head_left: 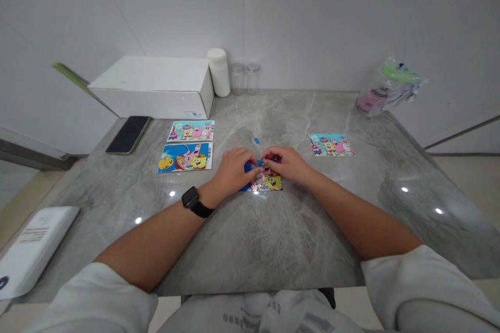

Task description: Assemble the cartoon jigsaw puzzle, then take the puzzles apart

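Observation:
A small cartoon jigsaw puzzle [273,182], mostly put together, lies on the table between my hands. At its far edge my left hand [235,169] is closed, with thumb and index finger on a blue puzzle piece [260,163]. My right hand [288,163] pinches at the same piece from the other side. Fingers cover the puzzle's upper part, so how the piece sits there is hidden. Just beyond my hands lies a loose blue puzzle piece [257,140].
Two cartoon cards, an upper one [191,131] and a lower one [185,157], lie left; a finished-looking cartoon picture [332,144] lies right. Around the grey table [250,250] are a phone [128,135], white box [152,91], white bottle [219,73], glass jars [252,79], bagged item [388,88] and white device [37,247].

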Action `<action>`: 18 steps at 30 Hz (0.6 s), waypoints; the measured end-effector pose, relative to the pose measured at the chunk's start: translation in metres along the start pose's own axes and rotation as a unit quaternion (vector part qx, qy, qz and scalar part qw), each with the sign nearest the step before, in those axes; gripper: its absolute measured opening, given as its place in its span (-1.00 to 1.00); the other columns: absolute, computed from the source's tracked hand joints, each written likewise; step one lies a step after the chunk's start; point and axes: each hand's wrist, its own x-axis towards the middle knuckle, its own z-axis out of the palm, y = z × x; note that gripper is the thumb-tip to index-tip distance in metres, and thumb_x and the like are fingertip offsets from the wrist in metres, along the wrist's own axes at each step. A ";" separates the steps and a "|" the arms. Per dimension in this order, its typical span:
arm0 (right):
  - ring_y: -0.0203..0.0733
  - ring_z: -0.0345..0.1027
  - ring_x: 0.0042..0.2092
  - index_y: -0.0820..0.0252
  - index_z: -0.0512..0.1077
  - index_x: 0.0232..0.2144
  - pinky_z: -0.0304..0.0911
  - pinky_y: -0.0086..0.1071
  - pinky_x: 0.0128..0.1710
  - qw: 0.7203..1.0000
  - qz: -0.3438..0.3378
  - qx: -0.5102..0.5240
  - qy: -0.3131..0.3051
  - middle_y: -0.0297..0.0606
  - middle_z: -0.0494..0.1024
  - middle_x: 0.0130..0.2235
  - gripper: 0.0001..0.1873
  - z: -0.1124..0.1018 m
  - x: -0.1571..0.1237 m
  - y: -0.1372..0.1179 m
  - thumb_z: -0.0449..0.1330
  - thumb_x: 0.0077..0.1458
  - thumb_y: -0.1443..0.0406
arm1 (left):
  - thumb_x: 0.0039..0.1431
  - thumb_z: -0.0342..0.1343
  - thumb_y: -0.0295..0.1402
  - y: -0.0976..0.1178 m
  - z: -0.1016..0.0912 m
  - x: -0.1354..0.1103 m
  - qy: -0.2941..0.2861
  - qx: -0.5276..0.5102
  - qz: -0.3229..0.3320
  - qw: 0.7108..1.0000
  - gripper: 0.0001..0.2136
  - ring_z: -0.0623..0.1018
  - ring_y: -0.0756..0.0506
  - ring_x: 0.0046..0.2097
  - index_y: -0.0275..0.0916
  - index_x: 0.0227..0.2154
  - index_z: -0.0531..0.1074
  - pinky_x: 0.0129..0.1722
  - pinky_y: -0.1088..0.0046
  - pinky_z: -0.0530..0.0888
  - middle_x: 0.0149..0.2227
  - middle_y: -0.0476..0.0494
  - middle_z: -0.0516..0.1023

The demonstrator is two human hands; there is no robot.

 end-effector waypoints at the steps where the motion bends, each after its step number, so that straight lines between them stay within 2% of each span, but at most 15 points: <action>1: -0.29 0.43 -0.36 0.14 0.60 -0.23 0.25 -0.43 -0.32 1.000 0.002 -0.009 0.006 -0.36 0.65 -0.35 -0.87 0.000 0.000 0.001 0.26 0.18 0.30 | 0.25 0.29 -0.08 0.000 0.000 -0.001 -0.012 0.015 0.008 1.000 -0.74 0.54 -0.22 -0.06 -0.17 -0.23 0.51 -0.01 0.15 0.37 -0.16 -0.13 0.59; 5: -0.27 0.44 -0.32 0.12 0.60 -0.29 0.26 -0.40 -0.25 0.999 -0.019 -0.047 0.004 -0.36 0.63 -0.34 -0.91 -0.001 0.001 0.003 0.27 0.17 0.33 | 0.14 0.35 -0.01 0.003 0.003 -0.005 -0.044 0.048 0.022 0.998 -0.60 0.52 -0.28 0.02 -0.15 -0.10 0.47 0.03 0.11 0.35 -0.06 -0.17 0.57; 8: -0.22 0.46 -0.24 0.13 0.61 -0.33 0.27 -0.37 -0.18 0.997 -0.041 -0.072 0.000 -0.31 0.63 -0.30 -0.95 -0.002 0.001 0.002 0.31 0.15 0.34 | 0.11 0.37 -0.02 0.004 0.004 -0.006 -0.051 0.056 0.023 0.997 -0.57 0.51 -0.30 0.05 -0.14 -0.08 0.45 0.04 0.11 0.35 -0.04 -0.18 0.56; 13: -0.24 0.46 -0.29 0.13 0.63 -0.29 0.25 -0.38 -0.23 0.997 -0.017 -0.069 -0.019 -0.33 0.63 -0.32 -0.91 -0.001 0.001 0.004 0.31 0.15 0.37 | 0.11 0.37 0.00 0.003 0.005 -0.007 -0.059 0.073 0.024 0.995 -0.53 0.50 -0.30 0.04 -0.17 -0.06 0.44 0.03 0.10 0.35 -0.04 -0.19 0.55; 18: -0.26 0.45 -0.31 0.12 0.64 -0.28 0.22 -0.40 -0.26 0.995 -0.022 -0.090 -0.027 -0.35 0.62 -0.35 -0.90 0.000 0.001 0.006 0.33 0.14 0.38 | 0.10 0.36 0.02 0.001 0.007 -0.007 -0.061 0.075 0.022 0.995 -0.54 0.50 -0.31 0.04 -0.16 -0.08 0.45 0.04 0.10 0.34 -0.05 -0.20 0.55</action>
